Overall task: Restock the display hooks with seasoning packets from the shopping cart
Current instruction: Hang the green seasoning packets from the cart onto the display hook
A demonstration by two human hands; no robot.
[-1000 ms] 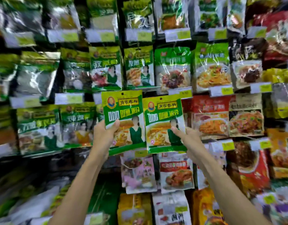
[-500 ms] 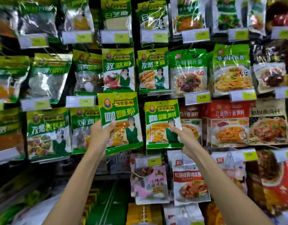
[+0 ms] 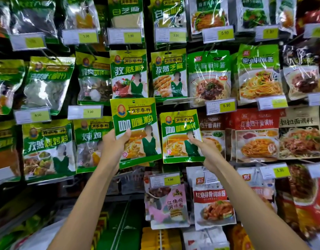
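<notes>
Head view puts two green curry packets in front of us at chest height. We hold the left packet (image 3: pixel 135 123) in our left hand (image 3: pixel 114 150), which grips its lower left edge with the thumb curled onto the front and the fingers hidden behind. That packet tilts a little to the left and stands nearer to us than the display, its top edge covering the bottom of a cumin packet (image 3: pixel 128 74) above. The right packet (image 3: pixel 179 139) sits just beside it, lower and almost upright, with the two inner edges nearly touching. Our right hand (image 3: pixel 206 150) pinches its lower right corner, thumb on the front face and fingers behind. Whether anything but our fingers bears it we cannot tell. Both forearms rise from the bottom of the view, well apart, and lean in towards the packets.

Just right of the right packet hangs a red noodle-sauce packet (image 3: pixel 212 134), partly behind our right hand. Left of the left hand hangs a green chicken packet (image 3: pixel 89 141), under a price tag (image 3: pixel 85 112) reading 3.00. Below the curry packets another tag (image 3: pixel 164 180) also reads 3.00, with a pink packet (image 3: pixel 166 206) under it.
</notes>
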